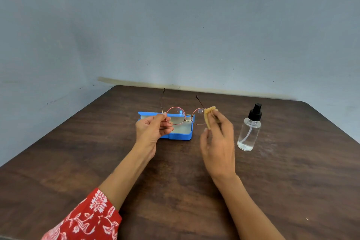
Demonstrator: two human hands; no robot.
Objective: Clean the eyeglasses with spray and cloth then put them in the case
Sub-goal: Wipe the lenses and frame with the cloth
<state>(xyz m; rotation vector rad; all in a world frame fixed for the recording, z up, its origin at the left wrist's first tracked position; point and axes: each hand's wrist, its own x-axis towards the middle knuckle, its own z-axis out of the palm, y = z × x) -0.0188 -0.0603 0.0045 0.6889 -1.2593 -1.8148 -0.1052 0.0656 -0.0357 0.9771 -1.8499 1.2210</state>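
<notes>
Two bare hands meet above the middle of the bench, each closed on something. In the left hand [151, 130] the grip is a pinch: thumb and fingers curl shut around the rim of the left lens of the eyeglasses [185, 116], holding them up in the air with both temples pointing away from the person. In the right hand [218, 142] the grip is also closed, the fingertips pressing a small folded yellow cloth [209, 116] against the outer edge of the right lens; the fingers look blurred, so how tightly they clamp cannot be told. The frame is thin, round and reddish, and it hangs roughly level between the two hands.

Both forearms reach forward from the lower edge of the view and converge toward the glasses. The left arm wears a red sleeve [87, 220] with a white floral print, ending above the forearm; the right forearm is bare.

Just behind and below the glasses an open blue case [181, 136] lies on the bench, its pale lining facing up, partly hidden by the left hand. Off to the right of the right hand, apart from it, a clear spray bottle [249, 130] with a black pump top stands upright.

The bench [292, 181] is dark brown wood grain with rounded far corners, set against a plain grey-blue wall [175, 25] with a few dark specks
</notes>
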